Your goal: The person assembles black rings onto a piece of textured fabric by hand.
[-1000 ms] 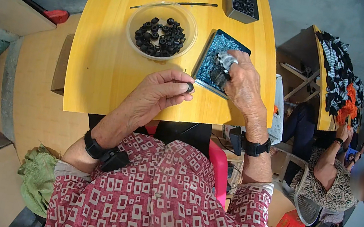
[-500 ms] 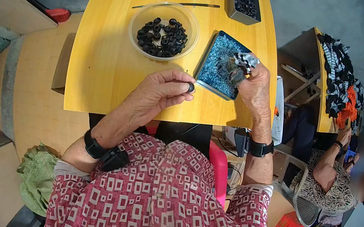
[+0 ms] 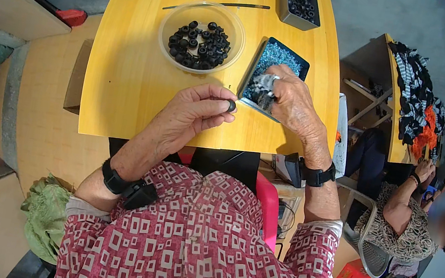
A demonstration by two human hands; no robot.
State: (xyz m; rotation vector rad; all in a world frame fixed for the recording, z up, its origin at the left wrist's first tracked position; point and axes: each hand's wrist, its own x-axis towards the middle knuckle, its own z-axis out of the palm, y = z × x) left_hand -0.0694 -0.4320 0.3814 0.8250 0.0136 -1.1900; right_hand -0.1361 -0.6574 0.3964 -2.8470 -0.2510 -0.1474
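Clock set with 12 at the top of the view.

Counts: two hands, one small black piece gripped, one tray, one bowl, one bin, one stick. Pieces in bowl and bin overlap; no reliable tally.

Left hand (image 3: 201, 106): thumb and fingers pinched on the small black piece (image 3: 231, 106), above the table (image 3: 129, 64) near its front edge. Piece lies at 5 o'clock from the bowl and between 7 and 8 from the tray, apart from both. Its rounded dark end faces about 3; the rest is hidden by the fingers, so long axis not determined.

Right hand (image 3: 297, 104): fingers closed on a black-and-white bundle (image 3: 267, 83), soft and cloth-like, darker and fuzzy at the 6 o'clock end. It is over the tray's lower part; contact with the contents cannot be told.

Tray (image 3: 257, 59): dark, rectangular, shallow; long axis roughly 12:30 to 6:30. Contents: glittering blue granules (image 3: 275, 53), grainy texture.

Bowl (image 3: 235, 29): round, clear plastic, holding black pieces (image 3: 202, 47), rounded, some ring-like. Bin (image 3: 301, 21): grey, rectangular, at 2 from the bowl, also holding black pieces. Stick (image 3: 250, 6): thin, dark, just beyond the bowl, near 9 to 3, right end slightly raised.
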